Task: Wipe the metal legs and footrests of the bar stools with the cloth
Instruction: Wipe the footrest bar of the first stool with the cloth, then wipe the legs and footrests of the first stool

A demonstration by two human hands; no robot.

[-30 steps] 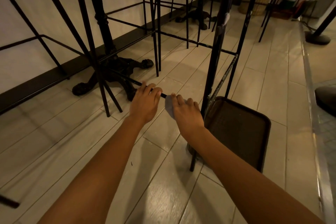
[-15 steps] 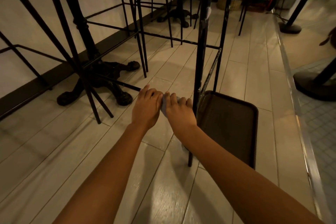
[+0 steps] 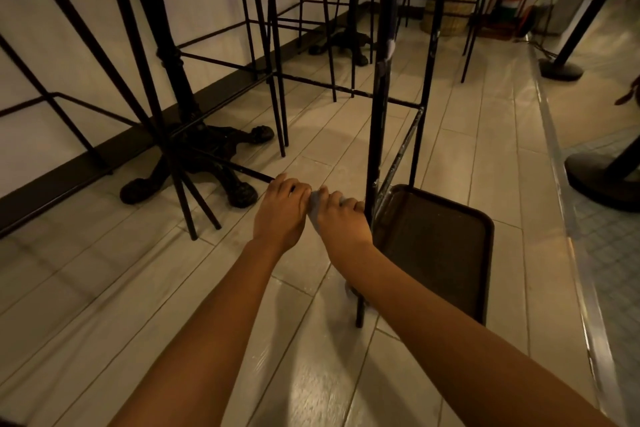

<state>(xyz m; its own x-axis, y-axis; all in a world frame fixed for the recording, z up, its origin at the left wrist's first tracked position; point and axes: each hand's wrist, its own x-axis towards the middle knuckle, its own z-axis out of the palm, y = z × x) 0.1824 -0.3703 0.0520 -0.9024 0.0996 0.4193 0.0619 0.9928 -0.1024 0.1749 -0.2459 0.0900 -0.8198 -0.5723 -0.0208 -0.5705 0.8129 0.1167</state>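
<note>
A thin black footrest bar (image 3: 239, 168) of the nearest bar stool runs low across the middle of the head view. My left hand (image 3: 281, 215) is closed around this bar. Right beside it, touching, my right hand (image 3: 341, 222) presses a grey cloth (image 3: 314, 203) onto the same bar; only a strip of cloth shows between the hands. The stool's front metal leg (image 3: 379, 107) rises just right of my right hand. Several more black stool legs (image 3: 277, 80) stand behind.
A dark brown tray (image 3: 446, 246) leans against the stool leg on the right. An ornate black table base (image 3: 207, 163) sits on the floor to the left, by the wall's dark baseboard. Round stand bases (image 3: 602, 180) lie beyond a metal floor strip at the right.
My right hand with the cloth slid left along the footrest bar until it met my left hand. The view shifted slightly; my left hand kept its grip.
</note>
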